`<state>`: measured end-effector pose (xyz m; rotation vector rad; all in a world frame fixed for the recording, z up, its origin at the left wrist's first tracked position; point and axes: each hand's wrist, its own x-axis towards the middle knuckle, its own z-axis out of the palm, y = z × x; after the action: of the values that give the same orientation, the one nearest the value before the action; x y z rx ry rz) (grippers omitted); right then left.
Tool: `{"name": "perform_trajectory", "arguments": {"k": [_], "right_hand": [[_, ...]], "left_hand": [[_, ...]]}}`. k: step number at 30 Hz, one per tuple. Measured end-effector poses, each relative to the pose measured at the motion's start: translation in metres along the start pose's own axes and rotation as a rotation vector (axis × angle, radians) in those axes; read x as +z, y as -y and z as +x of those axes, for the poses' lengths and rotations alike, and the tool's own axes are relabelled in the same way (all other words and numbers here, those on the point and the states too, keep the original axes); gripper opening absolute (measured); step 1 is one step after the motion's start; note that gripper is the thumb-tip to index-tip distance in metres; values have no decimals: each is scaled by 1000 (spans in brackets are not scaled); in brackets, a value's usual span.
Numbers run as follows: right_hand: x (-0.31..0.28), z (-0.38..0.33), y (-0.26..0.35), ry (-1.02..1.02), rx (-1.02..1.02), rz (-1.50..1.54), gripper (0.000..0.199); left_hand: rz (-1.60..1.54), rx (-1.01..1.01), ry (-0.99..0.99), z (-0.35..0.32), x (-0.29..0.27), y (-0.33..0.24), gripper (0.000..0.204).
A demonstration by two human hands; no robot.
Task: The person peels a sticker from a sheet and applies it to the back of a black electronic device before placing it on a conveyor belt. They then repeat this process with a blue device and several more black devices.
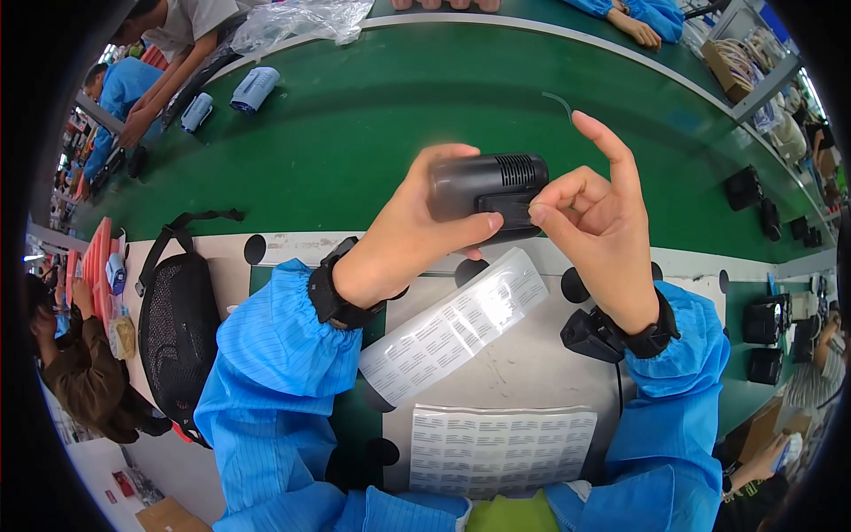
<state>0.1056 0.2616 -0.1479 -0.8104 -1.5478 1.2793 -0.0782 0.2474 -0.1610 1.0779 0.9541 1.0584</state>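
Device [454, 184] of dark, smooth plastic, rounded like a stubby cylinder, grasped in left hand [412, 217], fingers curled round the far side, thumb across the near face. Long axis running roughly left to right, ribbed vent [519, 170] at the end toward right hand [598, 222]. Right thumb and fingertip pinched together at the edge of a flat dark panel [507, 209], one finger raised; anything between them too small to tell. Nearer the body, between both forearms, glossy label sheet [456, 332] lying slantwise.
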Motion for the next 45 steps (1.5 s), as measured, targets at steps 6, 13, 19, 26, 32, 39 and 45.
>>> {"name": "perform_trajectory", "arguments": {"k": [6,13,19,26,32,39,45], "right_hand": [[0,-4,-6,-32,-118,-186,70],[3,-8,-3,-63,-217,-465,71],[-4,-2,-2,-176,-67,-270,79],[7,-2,-9,-43,-106,-124,86],[-2,2,-3,108,-63,-20,88],[-8,13,5,108,148,675,90],[-1,12,-9,93,-44,-48,85]], "left_hand": [[2,-6,-7,1,3,2,56],[6,33,-15,2,7,2,58],[-19,31,-8,1,7,-1,56],[-211,-57,90,-9,14,-8,48],[-79,44,180,-10,11,-10,43],[-119,67,162,-11,7,-15,45],[82,-46,136,-7,-4,-23,57]]}}
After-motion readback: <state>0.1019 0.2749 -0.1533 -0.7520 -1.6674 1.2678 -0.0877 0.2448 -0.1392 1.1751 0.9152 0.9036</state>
